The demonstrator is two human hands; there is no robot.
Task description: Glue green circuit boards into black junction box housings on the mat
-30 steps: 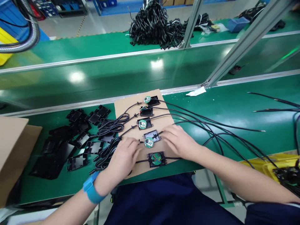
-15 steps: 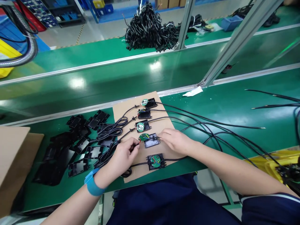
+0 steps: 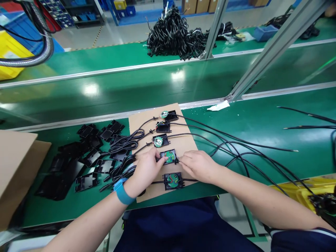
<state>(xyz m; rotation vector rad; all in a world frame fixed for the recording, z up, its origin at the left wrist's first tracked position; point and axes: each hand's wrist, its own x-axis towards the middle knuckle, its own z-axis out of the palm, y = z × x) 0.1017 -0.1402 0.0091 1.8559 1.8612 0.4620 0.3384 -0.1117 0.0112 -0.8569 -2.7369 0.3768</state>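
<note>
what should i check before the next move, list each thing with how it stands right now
1. Left hand at the second-nearest case: ok, thumb on its green board.
2. That board within the case walls: ok.
3. That board fully seated: cannot tell, the thumb covers part of it.
4. Right hand on the black cable: ok, fingertips closed around it beside the case.
5. Nearest board inside its case: ok.
6. Farthest board inside its case: not ok, it sits at the left edge.
</note>
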